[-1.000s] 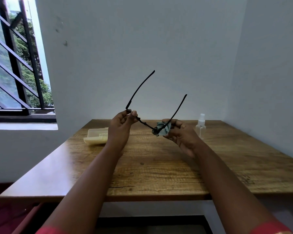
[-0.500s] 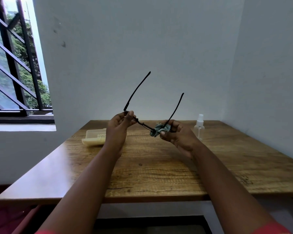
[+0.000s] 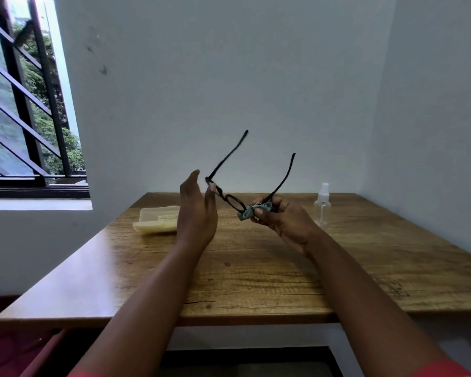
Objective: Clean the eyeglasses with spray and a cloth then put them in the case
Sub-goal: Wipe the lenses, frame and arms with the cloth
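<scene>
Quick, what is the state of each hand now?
Left hand: fingers nearly straight, fingertips touching the eyeglasses at the left end.
Right hand: pinches the cloth around the eyeglasses' right lens.

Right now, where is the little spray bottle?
In the head view the spray bottle stands upright on the wooden table, far right side, just beyond the right hand that holds the cloth.

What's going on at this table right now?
A person is cleaning glasses held up over a wooden table. The right hand pinches a grey cloth around one lens. The left hand has its fingers nearly straight, a fingertip just touching the other end of the frame. Both temples are unfolded and point up. A spray bottle stands on the table to the right, and a pale case lies to the left, so casing the glasses is not yet done.
</scene>
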